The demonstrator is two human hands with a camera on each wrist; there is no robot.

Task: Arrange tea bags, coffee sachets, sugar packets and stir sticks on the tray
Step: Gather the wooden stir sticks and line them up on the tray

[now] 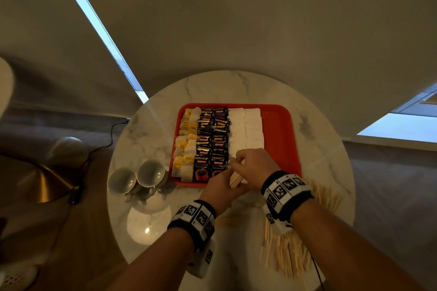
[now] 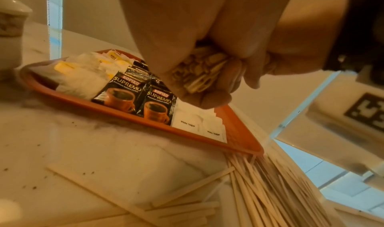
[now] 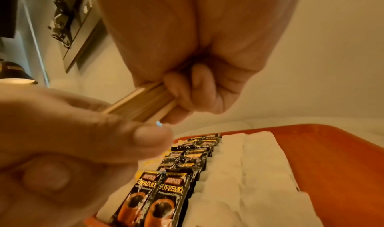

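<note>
A red tray (image 1: 279, 125) holds a column of tea bags (image 1: 186, 142) on its left, black coffee sachets (image 1: 212, 134) in the middle and white sugar packets (image 1: 246, 127) to their right; its right strip is bare. Over the tray's near edge, my left hand (image 1: 220, 186) and right hand (image 1: 253, 168) both grip one bundle of wooden stir sticks (image 1: 235, 181). The left wrist view shows the bundle's ends (image 2: 201, 71) poking out of my curled fingers. In the right wrist view, my right fingers (image 3: 187, 90) wrap the bundle (image 3: 143, 102) above the sugar packets (image 3: 259, 173).
Many loose stir sticks (image 1: 286, 250) lie fanned on the round marble table (image 1: 326, 149) near its right front edge, and a few more (image 2: 145, 197) lie beneath my hands. Two cups (image 1: 137, 176) stand left of the tray. A lamp base (image 1: 47, 184) is on the floor.
</note>
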